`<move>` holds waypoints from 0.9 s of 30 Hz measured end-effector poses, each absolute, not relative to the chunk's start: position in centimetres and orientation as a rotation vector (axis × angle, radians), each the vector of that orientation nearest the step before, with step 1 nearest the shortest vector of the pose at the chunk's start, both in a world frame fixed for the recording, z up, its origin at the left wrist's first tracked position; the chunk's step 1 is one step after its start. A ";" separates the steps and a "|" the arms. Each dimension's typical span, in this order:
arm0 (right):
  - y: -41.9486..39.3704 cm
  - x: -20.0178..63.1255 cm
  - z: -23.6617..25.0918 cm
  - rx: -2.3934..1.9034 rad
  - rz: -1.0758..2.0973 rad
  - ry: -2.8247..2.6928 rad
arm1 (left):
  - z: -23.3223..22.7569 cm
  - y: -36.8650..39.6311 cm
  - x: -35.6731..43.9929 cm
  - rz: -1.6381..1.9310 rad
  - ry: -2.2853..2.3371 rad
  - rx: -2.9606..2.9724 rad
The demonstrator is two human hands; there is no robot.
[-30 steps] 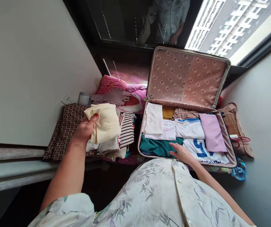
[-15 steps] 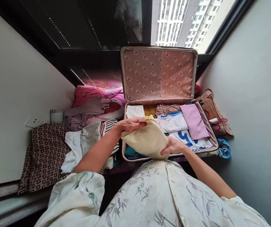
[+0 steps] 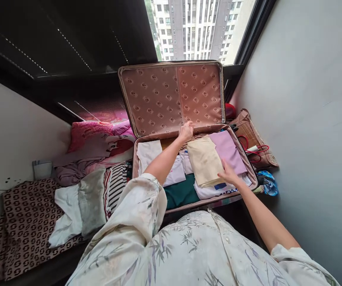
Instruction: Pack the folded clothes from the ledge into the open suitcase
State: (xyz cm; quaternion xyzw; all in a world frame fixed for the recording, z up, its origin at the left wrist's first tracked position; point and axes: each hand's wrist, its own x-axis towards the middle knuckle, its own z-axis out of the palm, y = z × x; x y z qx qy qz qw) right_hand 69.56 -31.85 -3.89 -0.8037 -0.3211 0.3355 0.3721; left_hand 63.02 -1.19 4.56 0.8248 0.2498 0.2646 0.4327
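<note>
Head cam, looking down: a folded cream cloth [image 3: 205,161] lies flat in the open suitcase [image 3: 242,153], on top of the other folded clothes, right beside a lilac piece [image 3: 229,149] and partly over a white shirt with blue print [image 3: 215,190]. The left hand [image 3: 186,131] sits at the far edge of the cloth near the lid hinge, fingers curled down; can't tell if it's pinching fabric or just pressing. The right hand [image 3: 227,173] rests at the near right corner, fingers spread flat on it. The cloth looks light, soft and floppy, nothing fragile, so I'd guess it's best handled by two opposite edges or with flat palms so the fold doesn't slump. It's plain pale yellow with neat square edges. A striped top [image 3: 115,182] and more laundry are piled to the left.
</note>
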 end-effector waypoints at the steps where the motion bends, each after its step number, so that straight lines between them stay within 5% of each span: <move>1: -32.4 69.8 -5.0 -2.192 0.841 -0.909 | 3.5 -2.1 63.1 0.650 0.632 2.066; 4: -34.2 68.8 -7.0 -2.496 0.815 -1.112 | -0.5 -5.6 60.9 0.535 0.635 2.135; 9: -33.2 66.9 -5.5 -2.633 0.331 -1.366 | -6.2 -9.8 50.8 0.433 0.708 2.238; 18: -27.8 65.7 -10.9 -2.596 0.064 -1.674 | -5.4 -3.7 29.2 0.851 1.719 2.046; 22: -28.1 65.5 -12.9 -2.605 -0.004 -1.716 | -7.7 -2.3 19.3 0.498 2.207 1.747; 27: -28.1 66.0 -12.8 -2.670 0.059 -1.713 | -11.3 -2.9 12.5 0.256 2.127 1.640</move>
